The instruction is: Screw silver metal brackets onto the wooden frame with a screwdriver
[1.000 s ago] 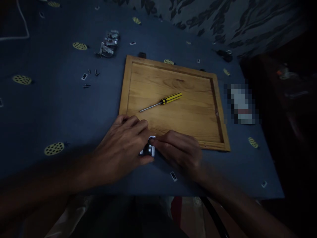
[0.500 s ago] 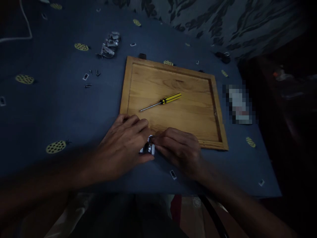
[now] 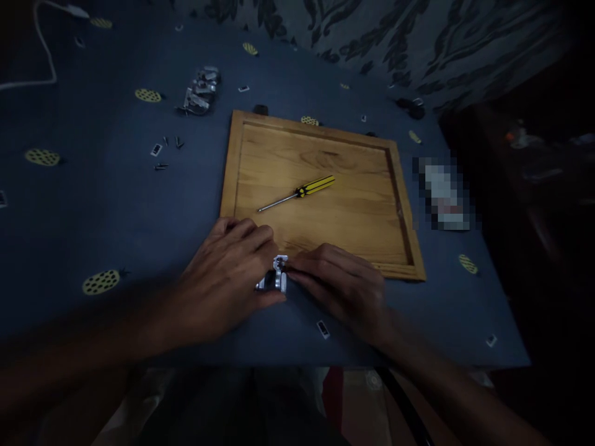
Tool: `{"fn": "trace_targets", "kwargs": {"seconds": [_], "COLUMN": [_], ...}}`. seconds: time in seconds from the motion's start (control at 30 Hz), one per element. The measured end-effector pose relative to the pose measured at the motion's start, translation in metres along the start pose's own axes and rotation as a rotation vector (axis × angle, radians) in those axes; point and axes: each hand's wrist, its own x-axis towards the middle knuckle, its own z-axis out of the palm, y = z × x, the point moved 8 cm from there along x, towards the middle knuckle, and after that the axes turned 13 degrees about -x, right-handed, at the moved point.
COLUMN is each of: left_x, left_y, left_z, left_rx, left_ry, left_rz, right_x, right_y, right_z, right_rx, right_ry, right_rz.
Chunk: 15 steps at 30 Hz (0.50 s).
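Observation:
My left hand is closed on a small shiny metal bracket at the near edge of a framed wooden panel. The fingers cover much of the bracket, and the thumb lies along its near side. From the right, my right hand reaches in with thumb and fingers pinched together at the bracket. A tiny dark thing shows at those fingertips, too small to name. On the panel beyond both hands lies a screwdriver with a yellow and black handle, its tip pointing left.
Several screws lie left of the panel on the blue tablecloth. Behind them is a pile of shiny metal pieces. A white cable runs at the far left. Right of the panel sits a pixelated pale object.
The view has shifted slightly. The right fingertips have drawn a little back from the bracket, and more of its top shows. The left hand keeps its hold.

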Motion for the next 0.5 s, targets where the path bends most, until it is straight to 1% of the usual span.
{"fn": "trace_targets", "kwargs": {"seconds": [0.2,0.4,0.5], "left_x": [0.0007,0.0010,0.0015], "left_y": [-0.0002,0.0013,0.0013], "left_z": [-0.0010,-0.0020,-0.0022], "left_rx": [-0.011,-0.027,-0.030], "left_ry": [0.003,-0.005,-0.006], "left_rz": [-0.014,-0.001,-0.002], "right_x": [0.0026,0.0048,0.0054], "right_y": [-0.0022,-0.0006,-0.0004], "right_z": [0.0009,0.0029,0.0038], "right_rx": [-0.001,-0.012,-0.033], "right_ry": [0.034,0.008,0.019], "right_rz": [-0.041,-0.043,-0.038]}}
